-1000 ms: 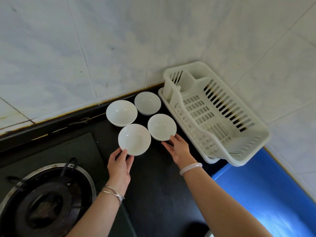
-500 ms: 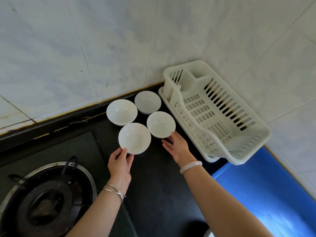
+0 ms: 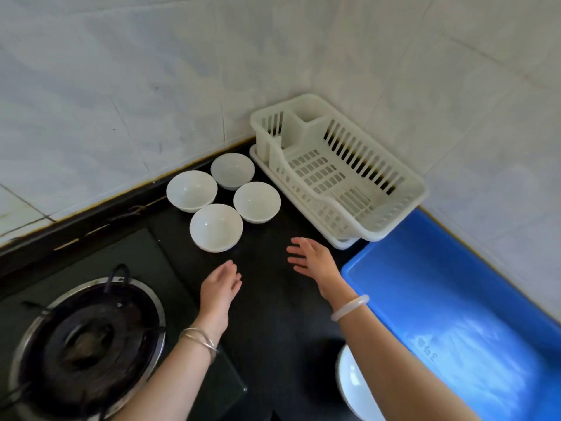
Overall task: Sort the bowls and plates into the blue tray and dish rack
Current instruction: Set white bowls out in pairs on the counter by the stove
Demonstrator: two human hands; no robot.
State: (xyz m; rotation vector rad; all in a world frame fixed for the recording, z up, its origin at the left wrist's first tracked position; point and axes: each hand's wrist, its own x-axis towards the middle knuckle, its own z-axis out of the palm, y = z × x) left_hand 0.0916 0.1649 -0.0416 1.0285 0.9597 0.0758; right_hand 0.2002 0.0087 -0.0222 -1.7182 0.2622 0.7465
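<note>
moved: left hand (image 3: 220, 284) has pulled back from the front left bowl (image 3: 215, 227), and right hand (image 3: 312, 261) has pulled back from the front right bowl (image 3: 257, 202); the bowls have stayed put.
left hand: over the black desk (image 3: 267, 323), near its bowl, not touching; grip apart, fingers straight, holds nothing.
right hand: over the desk, between the bowls and the blue tray (image 3: 440, 284); grip apart, fingers spread, holds nothing.
bowls: four white ones, right way up, close together on the desk; back left bowl (image 3: 192, 191) and back right bowl (image 3: 232, 171) sit by the wall.
dish rack (image 3: 358, 220): white, in the corner, just beside the bowls.
blue tray: next to the rack, on the right.
plate (image 3: 352, 387): white, part hidden under the right arm.
stove (image 3: 88, 338): on the left.
</note>
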